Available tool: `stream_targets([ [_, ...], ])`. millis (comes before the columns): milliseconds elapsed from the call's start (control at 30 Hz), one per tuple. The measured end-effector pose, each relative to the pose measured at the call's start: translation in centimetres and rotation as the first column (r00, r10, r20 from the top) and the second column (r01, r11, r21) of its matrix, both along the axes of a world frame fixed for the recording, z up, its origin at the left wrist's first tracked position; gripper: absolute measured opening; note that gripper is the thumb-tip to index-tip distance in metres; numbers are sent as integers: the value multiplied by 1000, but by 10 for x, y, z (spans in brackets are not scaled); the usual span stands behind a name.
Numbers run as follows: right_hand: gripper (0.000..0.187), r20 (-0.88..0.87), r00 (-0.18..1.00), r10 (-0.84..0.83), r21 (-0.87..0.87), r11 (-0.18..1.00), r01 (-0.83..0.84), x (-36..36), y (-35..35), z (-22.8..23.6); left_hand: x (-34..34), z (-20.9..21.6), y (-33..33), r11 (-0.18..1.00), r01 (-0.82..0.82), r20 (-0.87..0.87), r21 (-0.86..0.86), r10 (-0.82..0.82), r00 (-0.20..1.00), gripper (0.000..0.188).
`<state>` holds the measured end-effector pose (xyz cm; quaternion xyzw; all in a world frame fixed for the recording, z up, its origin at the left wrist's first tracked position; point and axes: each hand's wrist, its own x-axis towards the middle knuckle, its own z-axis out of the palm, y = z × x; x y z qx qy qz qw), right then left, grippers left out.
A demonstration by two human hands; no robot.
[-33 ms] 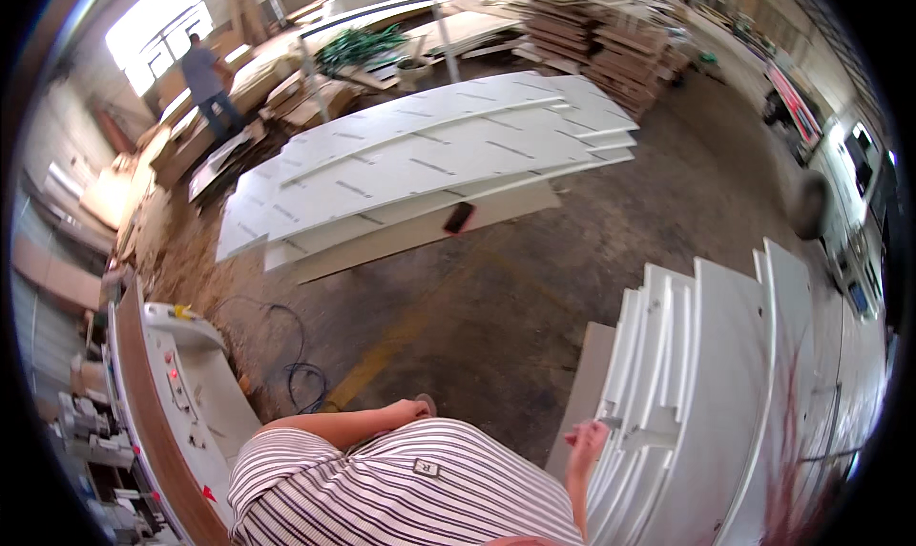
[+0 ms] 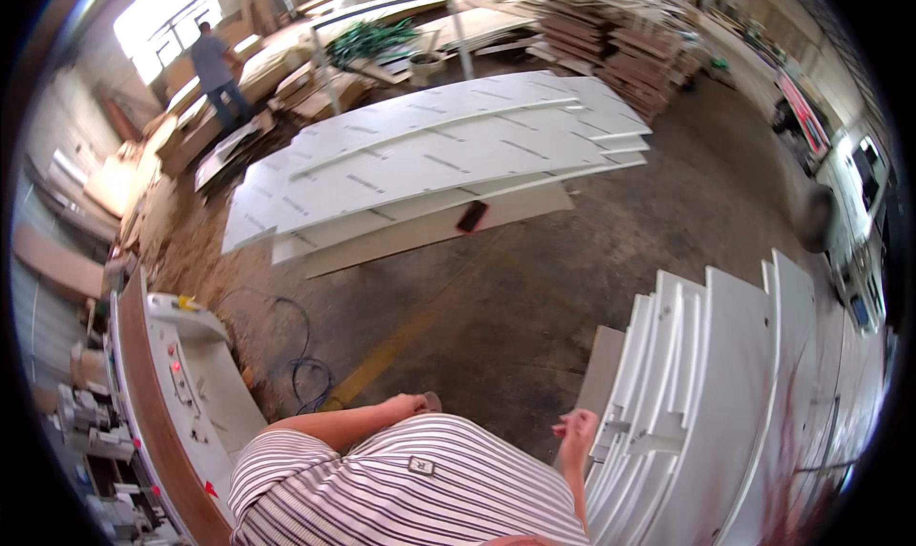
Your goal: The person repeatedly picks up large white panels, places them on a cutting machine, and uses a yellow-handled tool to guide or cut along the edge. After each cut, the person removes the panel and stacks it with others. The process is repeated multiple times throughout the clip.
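Observation:
My right hand (image 2: 575,430) hangs at my side with its fingers loosely apart, holding nothing. It is close to the near edge of a row of white panels (image 2: 706,403) standing on edge at the right. My left hand (image 2: 405,408) rests in front of my striped shirt (image 2: 401,489), and its fingers are mostly hidden. Several long white boards (image 2: 429,155) lie stacked flat on the concrete floor ahead. A small dark object (image 2: 472,216) rests on the lowest board's front edge.
A white machine with a brown edge band (image 2: 181,384) runs along my left, with a dark cable (image 2: 305,365) coiled on the floor beside it. Another person (image 2: 215,73) stands at the far left back. Stacks of wooden boards (image 2: 611,40) fill the back right.

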<state>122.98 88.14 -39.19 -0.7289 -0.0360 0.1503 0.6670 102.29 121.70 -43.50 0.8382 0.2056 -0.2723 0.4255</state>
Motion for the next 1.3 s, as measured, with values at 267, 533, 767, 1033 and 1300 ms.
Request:
stream_targets([
  [267,27,-318,740,593,-282,686,-671,12,284,-38,-132,24,154,696,-718,39,-3,718,695,25],
  [533,29,-379,570,729,-435,404,-805,76,503,-65,-119,5,264,495,-855,-13,-157,864,503,29],
  [767,29,-164,391,906,-648,200,-735,117,735,-149,-104,-9,423,443,-896,-60,-36,894,445,31],
  [1033,42,-225,171,959,-713,-43,-700,108,1020,-198,-104,-10,615,46,-961,-325,-273,936,137,25],
  [1300,82,-234,600,765,-867,115,-485,61,1135,-247,-49,-106,958,193,-958,-19,-212,979,201,25],
])
